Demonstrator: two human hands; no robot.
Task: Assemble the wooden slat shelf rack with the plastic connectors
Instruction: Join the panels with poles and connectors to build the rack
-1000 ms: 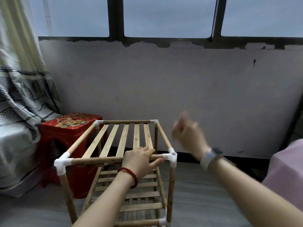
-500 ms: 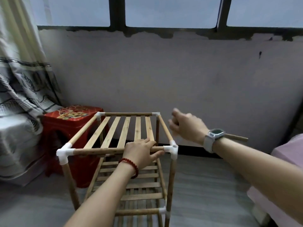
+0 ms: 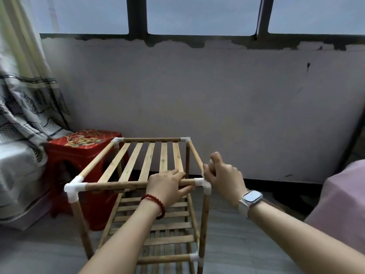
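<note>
A wooden slat shelf rack [image 3: 147,162] stands on the floor in front of me, its rails joined by white plastic corner connectors. My left hand [image 3: 167,184] grips the front top rail just left of the near right connector [image 3: 199,182], fingers over the rail and thumb under it. My right hand [image 3: 225,177] is curled into a fist pressed against that same connector from the right; I see nothing held in it. The near left connector [image 3: 76,189] is untouched. A lower slat shelf [image 3: 169,226] shows beneath the top one.
A red plastic stool [image 3: 79,155] stands directly left of the rack, touching or nearly so. A curtain [image 3: 23,95] and a covered bed [image 3: 15,175] fill the left. Pink fabric [image 3: 343,204] lies at the right. A wall rises behind the rack.
My right fist was raised in the air to the right of the rack and has come down onto the near right corner connector. My left hand has kept its grip on the front rail.
</note>
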